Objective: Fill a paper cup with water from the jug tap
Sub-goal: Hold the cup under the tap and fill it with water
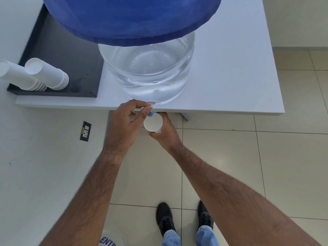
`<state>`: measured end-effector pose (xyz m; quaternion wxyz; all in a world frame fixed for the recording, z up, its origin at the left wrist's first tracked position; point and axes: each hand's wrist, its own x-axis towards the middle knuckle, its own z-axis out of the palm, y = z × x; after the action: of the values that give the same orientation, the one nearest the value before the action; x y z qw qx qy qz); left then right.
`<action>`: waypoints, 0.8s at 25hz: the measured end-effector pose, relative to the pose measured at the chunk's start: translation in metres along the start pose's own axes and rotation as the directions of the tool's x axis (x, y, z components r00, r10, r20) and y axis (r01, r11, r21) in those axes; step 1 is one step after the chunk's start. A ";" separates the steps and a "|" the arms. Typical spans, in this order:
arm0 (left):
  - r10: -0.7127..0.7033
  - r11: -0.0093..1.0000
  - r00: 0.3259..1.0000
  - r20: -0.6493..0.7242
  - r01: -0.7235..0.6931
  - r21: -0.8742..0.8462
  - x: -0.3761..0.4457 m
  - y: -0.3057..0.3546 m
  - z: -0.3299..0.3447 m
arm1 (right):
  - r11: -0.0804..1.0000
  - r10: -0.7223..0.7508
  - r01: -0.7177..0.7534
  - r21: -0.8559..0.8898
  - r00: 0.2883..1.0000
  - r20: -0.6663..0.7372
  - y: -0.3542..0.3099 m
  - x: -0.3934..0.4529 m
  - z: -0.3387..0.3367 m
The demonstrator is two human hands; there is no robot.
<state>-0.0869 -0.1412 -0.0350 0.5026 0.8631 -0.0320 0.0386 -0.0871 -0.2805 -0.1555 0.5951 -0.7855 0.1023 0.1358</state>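
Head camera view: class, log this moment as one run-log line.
stage: at tap | left hand: fingers on jug tap | right hand: holds paper cup beneath tap | spare cup stacks: on black tray

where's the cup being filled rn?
Head view, centre: the paper cup is held in the right hand just off the table edge, under the tap that the left hand grips.

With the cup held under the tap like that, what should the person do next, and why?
Probably open the tap with the left hand, whose fingers already pinch it. The right hand holds the paper cup just below the spout, and its inside looks plain white, so seemingly no water has gone in.
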 end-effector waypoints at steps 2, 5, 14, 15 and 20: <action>0.008 1.000 1.000 0.001 -0.008 0.022 0.001 0.000 0.000 | 1.000 -0.004 0.004 0.001 1.000 0.000 0.000 0.001 0.001; 0.002 1.000 1.000 -0.008 -0.002 0.021 0.000 -0.003 0.000 | 0.999 -0.016 0.016 -0.028 1.000 0.003 0.001 0.000 0.003; 0.149 0.987 0.989 0.023 -0.150 0.050 -0.006 -0.019 0.001 | 0.999 -0.019 0.020 -0.046 1.000 0.016 0.003 0.001 0.000; 0.181 0.981 0.983 0.031 -0.183 0.070 -0.007 -0.021 0.000 | 0.999 -0.018 0.019 -0.044 1.000 0.020 0.002 0.000 -0.001; 0.260 0.927 0.964 0.061 -0.266 0.264 -0.020 -0.031 0.002 | 0.999 -0.028 0.029 -0.027 0.999 0.032 0.000 -0.002 -0.004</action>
<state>-0.1034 -0.1269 -0.0644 0.3702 0.9117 -0.1480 0.0990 -0.0887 -0.2844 -0.1535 0.5877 -0.7927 0.0797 0.1412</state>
